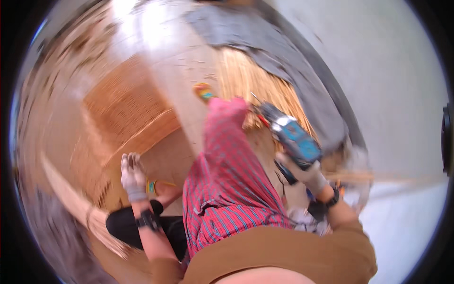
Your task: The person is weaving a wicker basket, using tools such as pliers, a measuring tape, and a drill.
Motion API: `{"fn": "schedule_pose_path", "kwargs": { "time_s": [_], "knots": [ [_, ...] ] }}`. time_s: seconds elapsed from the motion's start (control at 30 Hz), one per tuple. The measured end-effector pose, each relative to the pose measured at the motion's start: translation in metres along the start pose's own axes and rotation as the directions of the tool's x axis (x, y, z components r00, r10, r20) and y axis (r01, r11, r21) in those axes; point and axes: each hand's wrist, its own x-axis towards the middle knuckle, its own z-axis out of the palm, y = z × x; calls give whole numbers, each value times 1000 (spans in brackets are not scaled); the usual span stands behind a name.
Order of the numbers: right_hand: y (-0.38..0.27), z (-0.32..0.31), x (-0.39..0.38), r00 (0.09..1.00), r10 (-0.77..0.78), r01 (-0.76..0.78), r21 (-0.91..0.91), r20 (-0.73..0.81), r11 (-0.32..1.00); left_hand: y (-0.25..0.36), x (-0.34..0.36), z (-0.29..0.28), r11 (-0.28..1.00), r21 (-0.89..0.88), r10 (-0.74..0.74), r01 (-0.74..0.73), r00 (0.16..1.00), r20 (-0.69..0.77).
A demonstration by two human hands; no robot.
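Observation:
Gripped in my right hand [305,175], which wears a pale glove, is a black-and-teal cordless power drill [295,137]. Its thin metal tip points up and away to the left, above a spread of tan sticks or canes. My left hand [133,177], gloved as well, is raised with its fingers stretched out and nothing in it. Just beyond it stands an orange-brown woven wicker piece [127,104], blurred by motion. I cannot tell whether the left fingers touch its near edge.
A bundle of pale canes [101,225] lies at the lower left. Tan sticks [255,78] lie partly under a grey cloth [321,99] along the pale wall. My leg in red plaid cloth [231,175] stretches forward between the wicker and the sticks. Small tools and clutter lie at the right.

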Motion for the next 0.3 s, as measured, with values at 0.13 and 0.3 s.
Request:
{"fn": "schedule_pose_path", "kwargs": {
  "time_s": [0.13,0.3],
  "knots": [
    [16,11,-16,991,-135,135,-31,21,990,-86,-134,95,748,464,-657,475,632,412],
    [17,31,-20,978,-71,52,100,194,994,-170,-211,148,321,905,-931,279,267,248]
  ]
}}
